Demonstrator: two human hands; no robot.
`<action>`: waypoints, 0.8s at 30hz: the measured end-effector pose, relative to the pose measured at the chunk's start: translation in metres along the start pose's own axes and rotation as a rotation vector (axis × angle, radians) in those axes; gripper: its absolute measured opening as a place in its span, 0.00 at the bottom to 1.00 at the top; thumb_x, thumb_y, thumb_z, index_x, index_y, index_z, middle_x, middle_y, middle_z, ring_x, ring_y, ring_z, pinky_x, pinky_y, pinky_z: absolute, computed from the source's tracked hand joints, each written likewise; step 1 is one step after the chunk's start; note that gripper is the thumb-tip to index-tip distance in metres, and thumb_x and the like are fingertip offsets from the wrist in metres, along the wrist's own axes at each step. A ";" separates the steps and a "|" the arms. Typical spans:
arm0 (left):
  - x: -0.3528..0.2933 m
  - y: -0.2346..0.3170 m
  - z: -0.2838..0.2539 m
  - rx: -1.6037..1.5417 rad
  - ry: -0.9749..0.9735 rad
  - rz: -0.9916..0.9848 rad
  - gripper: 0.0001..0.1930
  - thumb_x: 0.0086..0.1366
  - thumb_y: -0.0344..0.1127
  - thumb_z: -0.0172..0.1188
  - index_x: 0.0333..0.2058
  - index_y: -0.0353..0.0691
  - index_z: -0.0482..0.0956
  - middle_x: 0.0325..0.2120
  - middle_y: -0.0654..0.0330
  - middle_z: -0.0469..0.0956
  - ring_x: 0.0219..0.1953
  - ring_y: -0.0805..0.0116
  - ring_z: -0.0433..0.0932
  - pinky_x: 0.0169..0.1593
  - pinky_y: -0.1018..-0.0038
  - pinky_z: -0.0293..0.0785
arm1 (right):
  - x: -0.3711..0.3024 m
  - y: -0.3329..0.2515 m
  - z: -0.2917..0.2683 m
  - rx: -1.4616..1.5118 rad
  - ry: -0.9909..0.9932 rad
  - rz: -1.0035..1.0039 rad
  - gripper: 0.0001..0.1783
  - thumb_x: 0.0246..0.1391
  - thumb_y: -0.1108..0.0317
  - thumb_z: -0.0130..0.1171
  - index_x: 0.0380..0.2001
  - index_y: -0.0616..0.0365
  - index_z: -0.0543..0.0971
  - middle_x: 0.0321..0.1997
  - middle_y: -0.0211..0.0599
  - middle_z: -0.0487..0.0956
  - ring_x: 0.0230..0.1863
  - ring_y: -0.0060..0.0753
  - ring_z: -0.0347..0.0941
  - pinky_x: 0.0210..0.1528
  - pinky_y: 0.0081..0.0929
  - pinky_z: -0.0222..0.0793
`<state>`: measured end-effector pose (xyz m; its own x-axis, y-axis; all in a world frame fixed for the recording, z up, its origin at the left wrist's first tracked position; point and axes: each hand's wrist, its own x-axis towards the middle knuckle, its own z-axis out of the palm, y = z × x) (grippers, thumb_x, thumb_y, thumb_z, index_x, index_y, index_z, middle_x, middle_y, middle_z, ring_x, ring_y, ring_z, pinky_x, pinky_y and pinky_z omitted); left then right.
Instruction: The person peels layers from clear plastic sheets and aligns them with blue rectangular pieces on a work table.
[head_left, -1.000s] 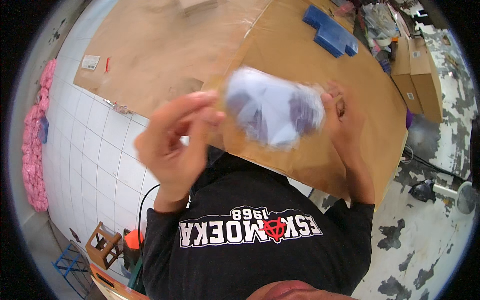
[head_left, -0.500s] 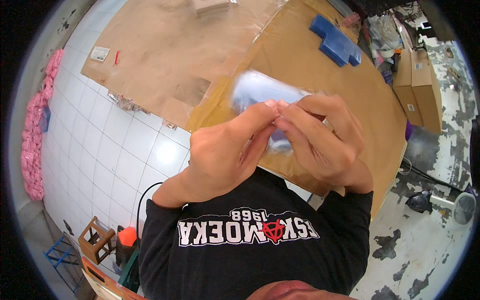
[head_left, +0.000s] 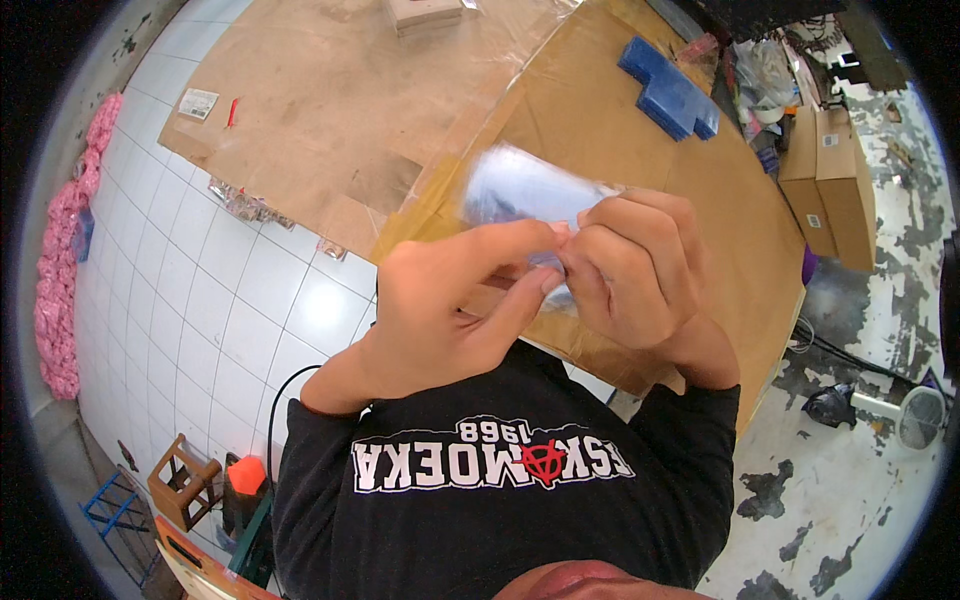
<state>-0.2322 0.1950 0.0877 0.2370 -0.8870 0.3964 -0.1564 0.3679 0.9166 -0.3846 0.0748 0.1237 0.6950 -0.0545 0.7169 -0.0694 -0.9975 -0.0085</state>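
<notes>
A shiny, see-through bluish plastic piece (head_left: 530, 183), like a sleeve or bag, extends beyond my hands over the table. My left hand (head_left: 450, 295) is closed in a pinch, thumb and forefinger on the plastic's near edge. Against its fingertips, my right hand (head_left: 635, 275) is also closed, fingers curled in around the same edge. Between the two thumbs a little of the plastic shows; the rest of the gripped edge is hidden by fingers. The far end of the plastic is blurred.
Brown paper covers the table (head_left: 700, 210). Blue flat plastic stacks (head_left: 670, 95) lie at its far right, a small carton (head_left: 422, 12) at the far edge. Cardboard boxes (head_left: 825, 185) stand to the right. Pink wrapped bundles (head_left: 62, 270) line the left wall; a brown stool (head_left: 183, 480) is lower left.
My right fingers have curled further in, and my left thumb has shifted so that a bit of plastic shows between the hands. The plastic's far end has moved only slightly.
</notes>
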 end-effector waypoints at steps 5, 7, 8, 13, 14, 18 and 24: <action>0.006 0.001 -0.015 -0.540 -0.070 -0.254 0.12 0.60 0.16 0.58 0.43 0.26 0.78 0.34 0.52 0.84 0.42 0.71 0.83 0.45 0.75 0.81 | -0.014 0.006 0.008 0.029 0.094 -0.163 0.19 0.37 0.74 0.67 0.35 0.59 0.71 0.34 0.39 0.80 0.33 0.39 0.76 0.35 0.37 0.74; 0.004 -0.008 -0.013 -0.343 -0.017 -0.112 0.10 0.59 0.17 0.59 0.41 0.27 0.80 0.33 0.53 0.83 0.41 0.70 0.84 0.44 0.75 0.81 | -0.015 0.003 0.003 0.114 0.148 -0.165 0.19 0.38 0.75 0.67 0.35 0.58 0.70 0.34 0.41 0.81 0.34 0.39 0.77 0.36 0.37 0.74; 0.003 -0.012 -0.012 -0.243 0.008 -0.041 0.10 0.59 0.17 0.60 0.40 0.28 0.80 0.33 0.54 0.83 0.40 0.69 0.84 0.43 0.76 0.81 | -0.015 0.004 0.000 0.153 0.169 -0.157 0.18 0.39 0.76 0.67 0.35 0.59 0.71 0.34 0.42 0.81 0.34 0.39 0.77 0.36 0.36 0.74; 0.013 -0.019 -0.030 0.276 -0.032 0.288 0.09 0.51 0.20 0.69 0.32 0.35 0.82 0.41 0.51 0.84 0.36 0.63 0.85 0.37 0.77 0.79 | -0.017 0.007 -0.022 0.337 0.068 0.105 0.14 0.45 0.81 0.64 0.38 0.64 0.76 0.35 0.44 0.82 0.33 0.42 0.78 0.36 0.34 0.74; 0.014 -0.022 -0.031 0.229 -0.011 0.289 0.09 0.52 0.20 0.69 0.32 0.34 0.81 0.40 0.51 0.84 0.37 0.63 0.85 0.38 0.76 0.79 | -0.018 0.007 -0.024 0.380 0.022 0.205 0.12 0.50 0.81 0.62 0.40 0.65 0.77 0.35 0.43 0.82 0.32 0.39 0.78 0.36 0.31 0.74; 0.002 -0.034 -0.044 -0.085 0.098 0.089 0.05 0.60 0.19 0.63 0.33 0.32 0.76 0.37 0.50 0.83 0.38 0.61 0.85 0.44 0.71 0.81 | -0.042 0.002 -0.022 0.731 0.091 0.959 0.08 0.61 0.78 0.57 0.43 0.65 0.79 0.33 0.38 0.81 0.29 0.25 0.76 0.34 0.22 0.74; -0.010 -0.033 -0.088 0.001 0.390 -0.194 0.05 0.65 0.21 0.60 0.39 0.30 0.78 0.31 0.55 0.81 0.29 0.66 0.84 0.36 0.76 0.82 | -0.085 0.022 -0.020 0.778 0.070 1.301 0.09 0.65 0.71 0.55 0.42 0.64 0.79 0.28 0.33 0.78 0.23 0.18 0.72 0.26 0.19 0.71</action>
<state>-0.1454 0.2159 0.0581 0.6063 -0.7678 0.2070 -0.0743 0.2046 0.9760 -0.4599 0.0585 0.0766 0.4141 -0.9089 -0.0493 -0.1902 -0.0335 -0.9812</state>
